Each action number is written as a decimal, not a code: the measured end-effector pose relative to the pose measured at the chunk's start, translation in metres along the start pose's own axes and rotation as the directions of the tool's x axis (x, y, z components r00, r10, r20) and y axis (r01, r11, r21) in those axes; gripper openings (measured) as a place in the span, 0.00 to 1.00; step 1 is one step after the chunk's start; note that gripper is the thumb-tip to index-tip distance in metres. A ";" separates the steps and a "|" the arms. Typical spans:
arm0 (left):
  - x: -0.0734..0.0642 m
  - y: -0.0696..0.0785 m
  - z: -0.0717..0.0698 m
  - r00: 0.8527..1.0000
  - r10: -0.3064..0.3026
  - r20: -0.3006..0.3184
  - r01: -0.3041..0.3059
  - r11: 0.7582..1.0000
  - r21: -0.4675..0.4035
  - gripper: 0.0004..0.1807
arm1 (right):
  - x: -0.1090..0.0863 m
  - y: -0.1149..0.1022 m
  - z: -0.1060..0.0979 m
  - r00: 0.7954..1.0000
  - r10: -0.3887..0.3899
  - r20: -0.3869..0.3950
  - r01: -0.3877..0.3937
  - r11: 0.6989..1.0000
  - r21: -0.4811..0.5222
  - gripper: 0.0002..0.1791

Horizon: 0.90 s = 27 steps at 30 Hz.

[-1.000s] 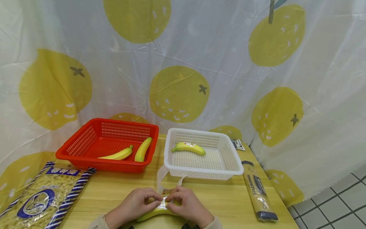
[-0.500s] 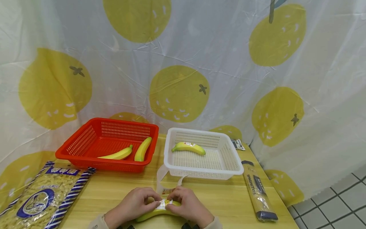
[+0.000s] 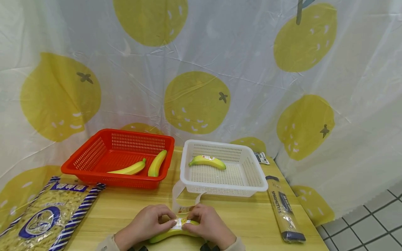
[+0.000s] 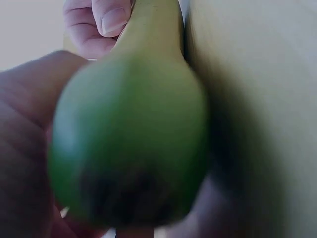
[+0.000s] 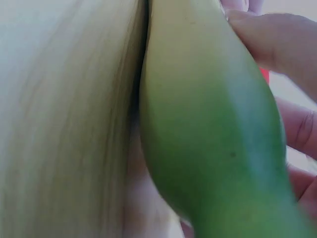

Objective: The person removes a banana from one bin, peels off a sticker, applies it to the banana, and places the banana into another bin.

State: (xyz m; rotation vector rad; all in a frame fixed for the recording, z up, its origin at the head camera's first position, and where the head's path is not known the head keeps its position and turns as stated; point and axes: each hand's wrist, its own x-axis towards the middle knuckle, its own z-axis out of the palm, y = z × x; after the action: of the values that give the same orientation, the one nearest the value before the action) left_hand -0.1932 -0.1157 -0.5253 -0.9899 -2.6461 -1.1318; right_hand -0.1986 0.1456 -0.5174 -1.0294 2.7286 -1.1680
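At the table's front, a banana (image 3: 176,233) lies crosswise with a white printed sticker (image 3: 178,224) on its upper side. My left hand (image 3: 153,222) holds its left part, thumb and fingers curled against it at the sticker's left edge. From the other side my right hand (image 3: 208,224) grips the right part, thumb along the peel close to the sticker. The banana's green end (image 4: 129,144) fills the left wrist view, and its other green end (image 5: 218,129) fills the right wrist view. Just behind the hands, a curled strip of sticker backing (image 3: 177,192) carries another printed sticker.
A red basket (image 3: 117,177) with two bananas stands back left. Beside it, a white basket (image 3: 220,186) contains one stickered banana. A pasta bag (image 3: 47,216) lies at left, a spaghetti pack (image 3: 284,211) near the right table edge. A lemon-print curtain (image 3: 245,69) hangs behind.
The right fingers have shifted slightly off the sticker, and more of its print shows. Both hands otherwise stay in place on the banana.
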 end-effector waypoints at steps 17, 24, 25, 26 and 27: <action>-0.001 0.001 0.001 0.997 0.077 0.012 -0.077 0.996 0.048 0.08 | 0.000 0.003 0.003 0.988 -0.144 0.053 0.149 0.984 -0.102 0.14; -0.001 0.003 0.001 0.995 0.096 -0.024 -0.094 0.991 0.092 0.06 | -0.001 0.001 0.004 0.988 -0.150 0.031 0.153 0.972 -0.180 0.13; -0.001 0.003 0.001 0.993 0.111 -0.038 -0.106 0.989 0.102 0.05 | -0.001 -0.001 0.004 0.989 -0.146 0.023 0.148 0.969 -0.196 0.14; -0.001 0.003 0.001 0.991 0.124 -0.053 -0.117 0.986 0.115 0.05 | -0.001 -0.002 0.004 0.990 -0.141 0.015 0.141 0.967 -0.214 0.14; -0.001 0.004 0.002 0.988 0.137 -0.071 -0.127 0.983 0.131 0.05 | -0.002 -0.003 0.004 0.991 -0.137 0.006 0.134 0.963 -0.234 0.14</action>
State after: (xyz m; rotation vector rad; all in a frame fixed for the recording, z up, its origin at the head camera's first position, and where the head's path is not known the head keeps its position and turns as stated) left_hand -0.1895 -0.1133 -0.5243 -1.0553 -2.5128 -0.9436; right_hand -0.1948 0.1424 -0.5189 -1.2556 2.8975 -0.8801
